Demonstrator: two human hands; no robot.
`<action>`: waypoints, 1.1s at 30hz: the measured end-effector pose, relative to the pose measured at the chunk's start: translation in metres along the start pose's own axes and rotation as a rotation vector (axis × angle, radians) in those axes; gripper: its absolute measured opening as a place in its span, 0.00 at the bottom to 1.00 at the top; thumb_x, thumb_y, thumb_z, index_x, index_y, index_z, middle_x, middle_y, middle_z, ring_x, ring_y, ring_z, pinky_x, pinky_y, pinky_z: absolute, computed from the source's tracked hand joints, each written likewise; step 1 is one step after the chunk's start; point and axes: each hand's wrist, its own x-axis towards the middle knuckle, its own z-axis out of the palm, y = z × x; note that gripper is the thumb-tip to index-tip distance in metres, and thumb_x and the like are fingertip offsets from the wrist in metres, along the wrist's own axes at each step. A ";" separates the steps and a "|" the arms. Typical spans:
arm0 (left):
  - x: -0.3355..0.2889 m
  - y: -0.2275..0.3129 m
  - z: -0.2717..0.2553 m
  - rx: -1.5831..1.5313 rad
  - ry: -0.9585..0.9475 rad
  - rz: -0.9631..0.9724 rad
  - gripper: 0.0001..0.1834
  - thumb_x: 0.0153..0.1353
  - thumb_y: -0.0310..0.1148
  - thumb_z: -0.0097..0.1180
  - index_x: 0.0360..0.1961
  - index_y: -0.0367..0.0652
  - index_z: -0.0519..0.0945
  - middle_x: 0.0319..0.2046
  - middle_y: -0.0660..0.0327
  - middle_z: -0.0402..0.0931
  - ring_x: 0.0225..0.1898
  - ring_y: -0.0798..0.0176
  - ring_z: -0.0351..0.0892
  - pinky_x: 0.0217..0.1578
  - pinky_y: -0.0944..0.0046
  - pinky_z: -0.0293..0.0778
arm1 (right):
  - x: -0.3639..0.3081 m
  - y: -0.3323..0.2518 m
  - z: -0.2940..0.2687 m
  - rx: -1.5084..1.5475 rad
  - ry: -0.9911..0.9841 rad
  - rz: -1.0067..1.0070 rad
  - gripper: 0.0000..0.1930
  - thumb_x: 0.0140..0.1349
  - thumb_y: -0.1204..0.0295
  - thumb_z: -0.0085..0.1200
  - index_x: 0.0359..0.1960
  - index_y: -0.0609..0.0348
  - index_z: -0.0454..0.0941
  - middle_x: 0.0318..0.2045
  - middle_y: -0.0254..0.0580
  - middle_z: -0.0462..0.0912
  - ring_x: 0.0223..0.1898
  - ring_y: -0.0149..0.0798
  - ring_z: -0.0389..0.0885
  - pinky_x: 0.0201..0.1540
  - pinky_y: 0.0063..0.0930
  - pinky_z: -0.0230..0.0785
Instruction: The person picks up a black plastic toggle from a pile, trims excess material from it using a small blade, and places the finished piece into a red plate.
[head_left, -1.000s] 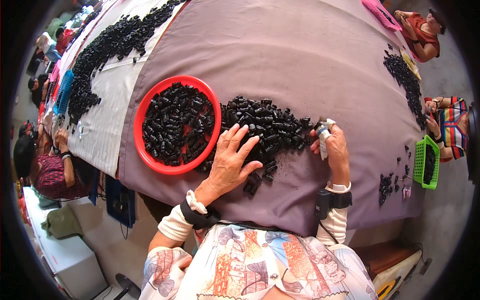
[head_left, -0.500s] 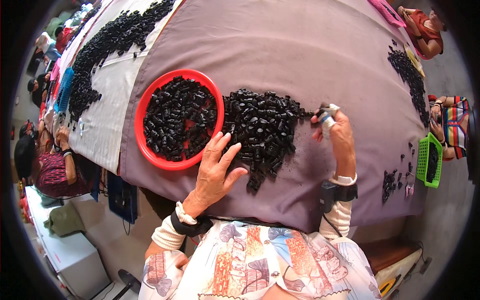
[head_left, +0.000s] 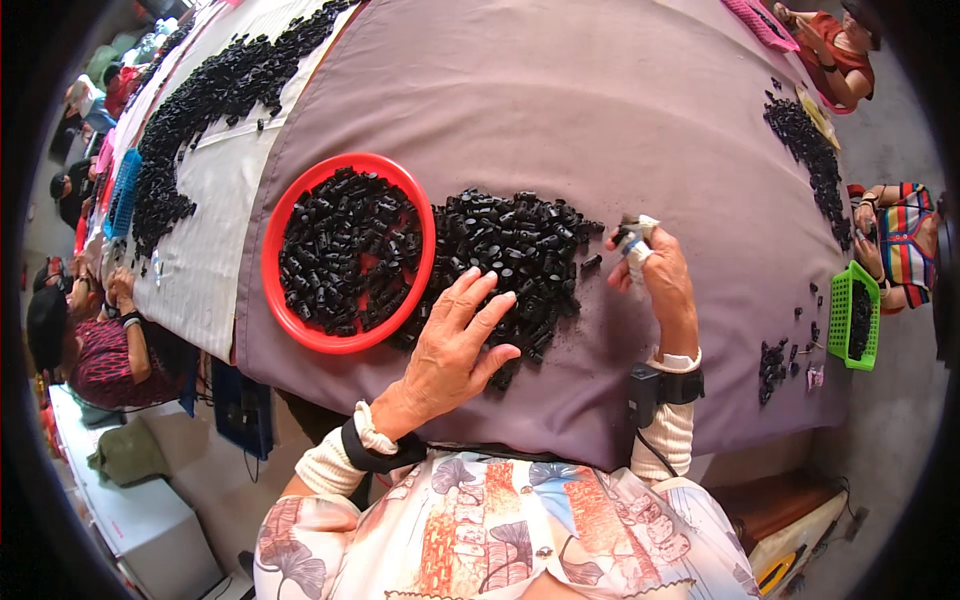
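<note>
— What's your table (head_left: 600,110) carrying?
— Mauve cloth, a red round tray (head_left: 280,215) of black parts, a loose black heap (head_left: 520,255) touching it, a green basket (head_left: 842,315) at your right.

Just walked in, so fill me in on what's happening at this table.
A person sits at a purple-covered table. The left hand lies spread on a pile of small black parts beside a red bowl filled with the same parts. The right hand, its fingertips taped, pinches one part. Other people work at more piles farther along.
</note>
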 end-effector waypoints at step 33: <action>0.068 -0.032 0.020 0.183 -0.014 -0.119 0.08 0.47 0.29 0.59 0.29 0.41 0.75 0.30 0.56 0.68 0.36 0.53 0.70 0.37 0.57 0.70 | 0.005 -0.058 0.055 -0.079 -0.264 -0.070 0.11 0.61 0.64 0.50 0.36 0.60 0.74 0.18 0.31 0.74 0.15 0.23 0.70 0.17 0.16 0.58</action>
